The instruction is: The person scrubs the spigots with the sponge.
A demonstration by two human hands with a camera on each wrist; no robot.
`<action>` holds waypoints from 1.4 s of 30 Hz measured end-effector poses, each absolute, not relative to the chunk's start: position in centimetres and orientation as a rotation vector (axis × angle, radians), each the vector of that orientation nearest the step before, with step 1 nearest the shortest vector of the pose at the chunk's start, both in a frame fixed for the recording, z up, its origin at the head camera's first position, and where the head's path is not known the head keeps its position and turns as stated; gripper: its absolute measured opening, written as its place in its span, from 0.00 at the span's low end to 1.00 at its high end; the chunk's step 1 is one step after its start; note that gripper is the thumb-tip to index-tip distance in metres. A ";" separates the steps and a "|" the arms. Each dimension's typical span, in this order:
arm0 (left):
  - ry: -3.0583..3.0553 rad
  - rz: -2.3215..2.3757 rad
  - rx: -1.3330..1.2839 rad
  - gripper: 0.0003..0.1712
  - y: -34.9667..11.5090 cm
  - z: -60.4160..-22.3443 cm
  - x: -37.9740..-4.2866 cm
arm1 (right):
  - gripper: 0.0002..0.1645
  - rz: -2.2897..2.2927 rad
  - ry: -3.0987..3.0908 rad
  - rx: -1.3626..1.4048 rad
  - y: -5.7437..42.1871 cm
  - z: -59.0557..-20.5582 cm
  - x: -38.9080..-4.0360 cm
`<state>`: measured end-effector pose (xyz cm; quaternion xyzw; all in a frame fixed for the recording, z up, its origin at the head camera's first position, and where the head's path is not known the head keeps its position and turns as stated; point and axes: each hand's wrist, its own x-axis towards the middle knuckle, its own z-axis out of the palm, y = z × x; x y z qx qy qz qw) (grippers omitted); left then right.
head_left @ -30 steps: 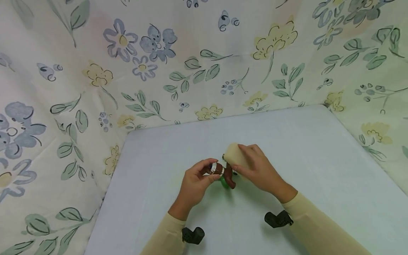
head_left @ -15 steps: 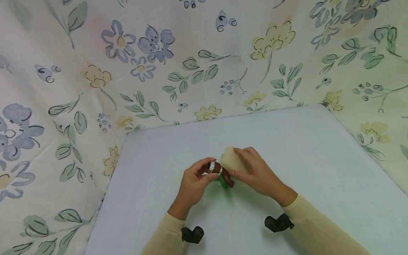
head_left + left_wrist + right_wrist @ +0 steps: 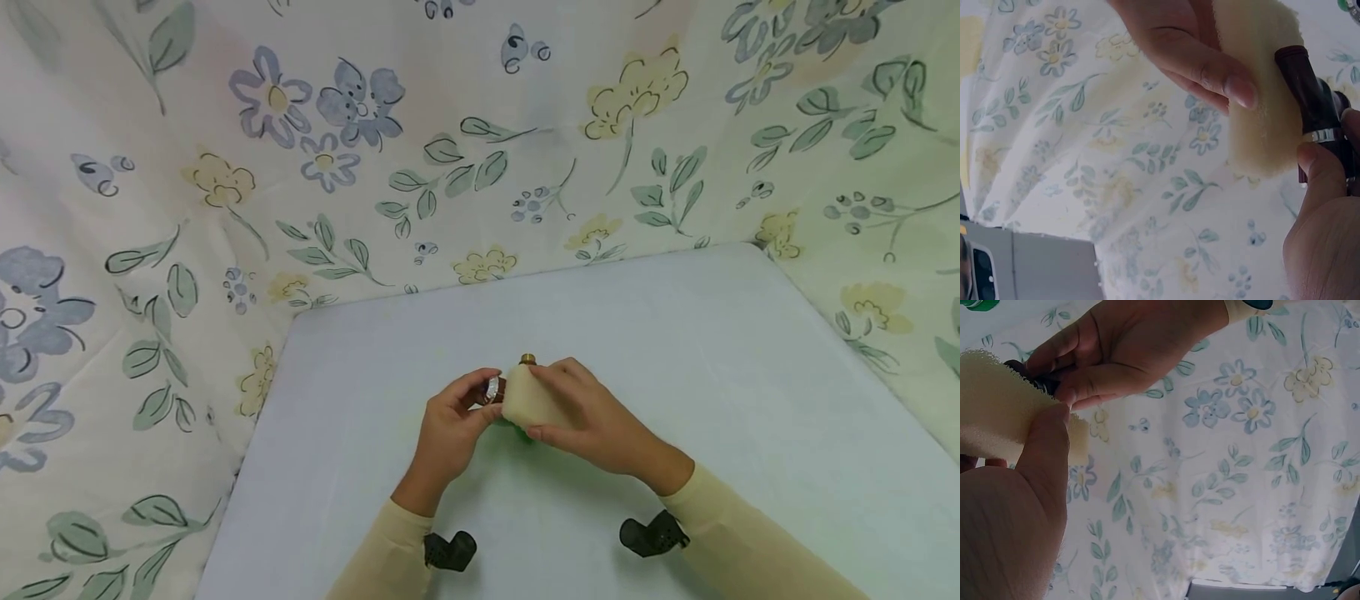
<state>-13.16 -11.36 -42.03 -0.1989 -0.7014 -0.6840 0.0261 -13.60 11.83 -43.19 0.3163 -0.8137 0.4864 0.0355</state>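
My left hand (image 3: 452,429) grips a dark brown, tap-like piece (image 3: 1300,78) with a curved spout and silver bands, held above the table. A thick cream sponge (image 3: 528,400) is in my right hand (image 3: 603,421), thumb on its near side and fingers on the far side. The sponge is against the brown piece and covers most of it in the head view. Past the sponge's top edge shows a brass-coloured end (image 3: 528,359); whether it belongs to the piece I cannot tell. Something green (image 3: 519,433) is partly hidden below the sponge.
A white table (image 3: 360,367) lies under the hands. Floral cloth (image 3: 420,167) hangs behind it and along both sides. A black device (image 3: 450,552) sits on the left wrist, another black device (image 3: 654,533) on the right.
The sponge has shifted left and toward me over the brown piece, hiding its curved spout. The brass-coloured end now stands out above the sponge. The left hand keeps its grip.
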 end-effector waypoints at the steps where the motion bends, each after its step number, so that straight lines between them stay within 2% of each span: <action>1: -2.175 -2.109 -0.618 0.24 -11.4 -42.0 -13.1 | 0.44 1.494 -2.503 0.973 11.8 -43.2 -13.6; 42: -2.213 -2.068 -0.727 0.23 -11.2 -41.4 -12.3 | 0.43 1.379 -2.504 0.844 13.0 -43.6 -15.3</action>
